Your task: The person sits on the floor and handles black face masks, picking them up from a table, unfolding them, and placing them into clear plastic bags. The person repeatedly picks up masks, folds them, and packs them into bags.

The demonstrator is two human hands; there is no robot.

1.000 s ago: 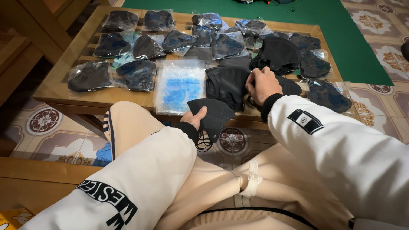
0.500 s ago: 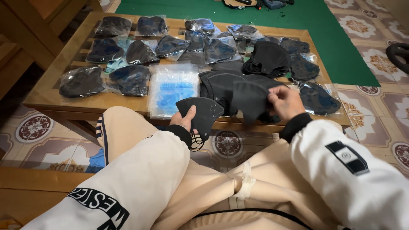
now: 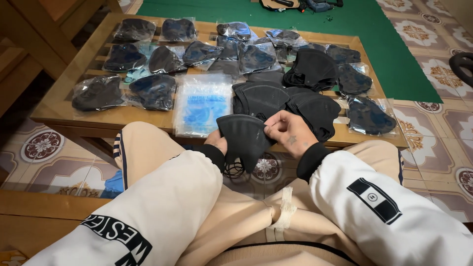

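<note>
Holding a folded black face mask [image 3: 245,138] between both hands above the knees, just in front of the desk [image 3: 74,111] edge. Left hand [image 3: 217,143] closed on the mask's left edge, mostly hidden behind it; right hand [image 3: 288,132] pinching the upper right edge with fingers curled. Ear loops [image 3: 234,170] dangle below the mask, loose. On the desk: pile of loose black masks [image 3: 286,101] just beyond the hands, many masks already sealed in clear bags [image 3: 152,91] spread across the left and back, more bagged ones [image 3: 368,116] at the right, and a stack of empty clear sleeves with blue print [image 3: 201,104] lying left of the pile. Judgement: to handle this step well, keep the mask folded flat along its crease, tuck the hanging loops in so they don't snag, hold by the edges only, and keep the grip light so the shape isn't crushed. Sleeve stack sits near the left hand, easy to reach. Green mat [image 3: 374,29] on the floor beyond the desk, patterned tiles [image 3: 44,145] below.
</note>
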